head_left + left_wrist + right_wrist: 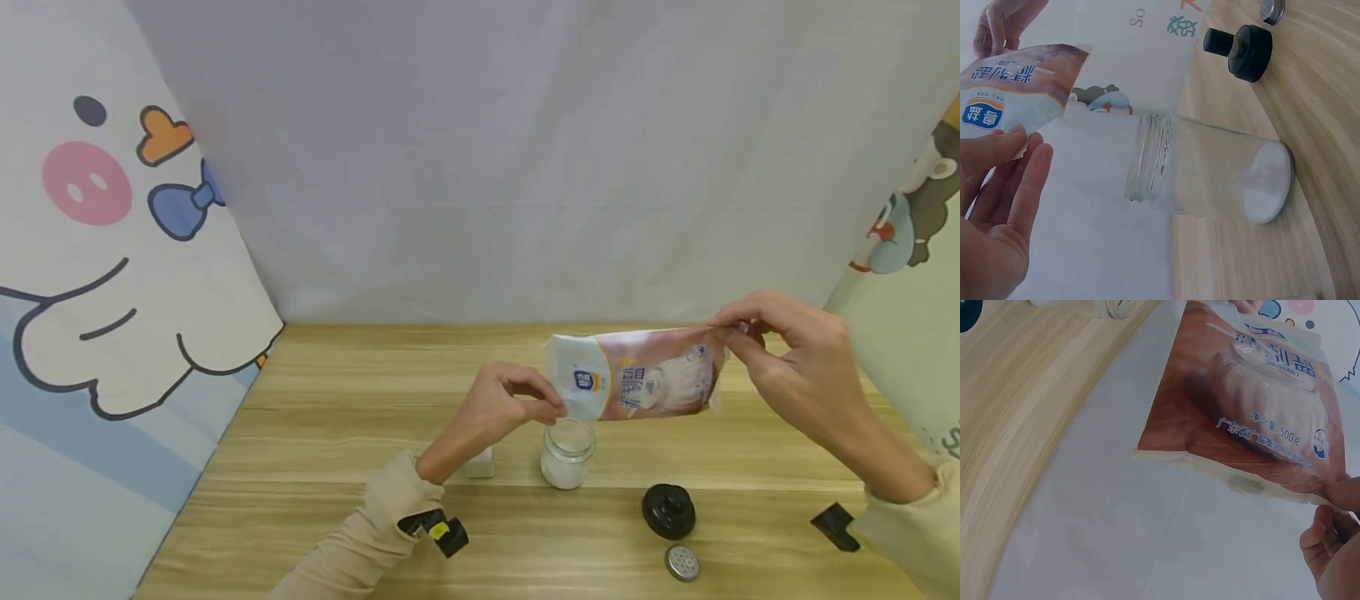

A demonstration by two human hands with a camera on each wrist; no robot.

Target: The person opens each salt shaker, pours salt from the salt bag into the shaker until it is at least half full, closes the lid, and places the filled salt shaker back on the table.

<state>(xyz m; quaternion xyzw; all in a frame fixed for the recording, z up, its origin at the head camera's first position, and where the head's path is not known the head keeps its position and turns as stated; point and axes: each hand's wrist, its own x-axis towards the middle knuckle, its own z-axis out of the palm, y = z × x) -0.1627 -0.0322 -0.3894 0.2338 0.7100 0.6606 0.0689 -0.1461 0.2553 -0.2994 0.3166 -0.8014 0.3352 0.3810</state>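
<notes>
A printed bag of salt [660,375] is held lengthwise above the table between both hands. My left hand [510,400] pinches a lower corner at its pale end between thumb and fingers. At the brown end, my right hand [795,367] pinches an upper corner. Just below the pale end stands an upright glass jar [567,458], its mouth uncovered. In the left wrist view, white salt [1267,184] covers the bottom of the jar. The right wrist view shows the brown end of the bag [1260,400] with its sealed edge.
To the right of the jar lies a black lid [669,511] with a knob. A round perforated metal cap [682,563] lies nearer the front. Behind my left wrist a small white block [480,463] is partly hidden. Cartoon-printed panels [90,250] flank the wooden table [337,400].
</notes>
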